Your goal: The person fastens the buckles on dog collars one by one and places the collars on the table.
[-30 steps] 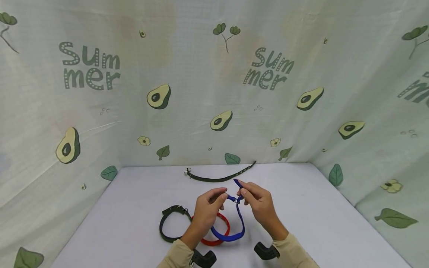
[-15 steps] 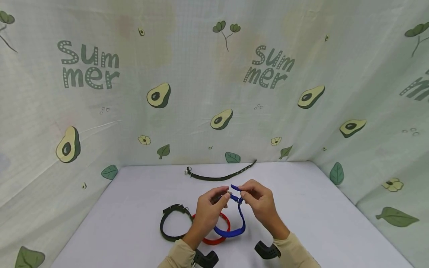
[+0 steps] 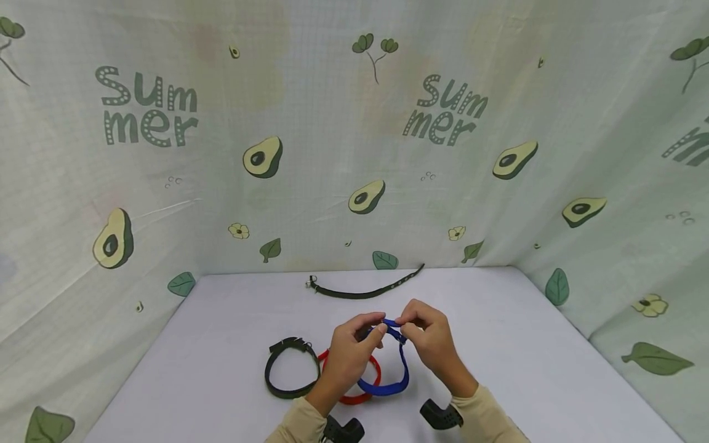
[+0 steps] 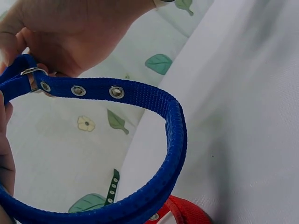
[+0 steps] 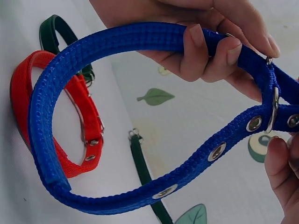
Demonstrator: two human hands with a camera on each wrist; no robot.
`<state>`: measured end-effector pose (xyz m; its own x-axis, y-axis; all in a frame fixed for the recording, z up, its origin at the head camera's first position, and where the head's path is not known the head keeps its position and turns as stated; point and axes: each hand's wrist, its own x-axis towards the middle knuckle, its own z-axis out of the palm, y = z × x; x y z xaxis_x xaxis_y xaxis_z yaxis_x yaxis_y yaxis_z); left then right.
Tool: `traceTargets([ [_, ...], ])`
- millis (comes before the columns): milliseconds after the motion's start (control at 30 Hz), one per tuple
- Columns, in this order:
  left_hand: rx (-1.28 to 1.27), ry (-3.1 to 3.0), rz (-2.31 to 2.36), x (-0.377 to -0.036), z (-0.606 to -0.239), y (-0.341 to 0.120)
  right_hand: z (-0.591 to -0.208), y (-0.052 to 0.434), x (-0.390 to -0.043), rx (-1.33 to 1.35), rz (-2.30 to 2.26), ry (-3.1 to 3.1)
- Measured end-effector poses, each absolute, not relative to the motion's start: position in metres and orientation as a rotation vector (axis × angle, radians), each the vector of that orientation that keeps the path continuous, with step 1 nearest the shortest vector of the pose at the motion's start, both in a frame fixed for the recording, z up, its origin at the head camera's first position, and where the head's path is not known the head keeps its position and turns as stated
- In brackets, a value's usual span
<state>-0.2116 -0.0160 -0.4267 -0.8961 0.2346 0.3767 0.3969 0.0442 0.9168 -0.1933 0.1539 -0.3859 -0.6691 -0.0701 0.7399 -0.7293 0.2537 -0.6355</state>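
Observation:
A blue pet collar (image 3: 390,389) with metal eyelets hangs as a loop between both hands, over the table. My left hand (image 3: 350,351) grips its upper left side; in the right wrist view, the left hand's fingers (image 5: 195,53) curl round the blue strap. My right hand (image 3: 434,344) pinches the strap on the other side, close to the left fingertips. A metal ring (image 5: 274,109) sits where the strap doubles at the top, and the eyelets (image 4: 117,92) run down from there. Part of the strap is hidden behind the fingers.
A red collar (image 3: 354,400) lies looped behind the blue one, partly covered by the left hand. Left of it lies a looped dark green collar (image 3: 269,375). Another dark green collar (image 3: 354,295) stretches along the back of the white table (image 3: 221,344), before a printed curtain.
The strap's free end has swung down from upright to nearly level, toward the left hand. Both hands have drawn closer together, the left shifting slightly right.

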Motion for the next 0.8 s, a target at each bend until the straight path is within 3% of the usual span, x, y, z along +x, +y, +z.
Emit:
traceTargets([
  [800,-0.609,-2.053,-2.211,-0.216,-0.423,-0.021,-0.418,0.161,-0.212,0.72,1.447,-2.258],
])
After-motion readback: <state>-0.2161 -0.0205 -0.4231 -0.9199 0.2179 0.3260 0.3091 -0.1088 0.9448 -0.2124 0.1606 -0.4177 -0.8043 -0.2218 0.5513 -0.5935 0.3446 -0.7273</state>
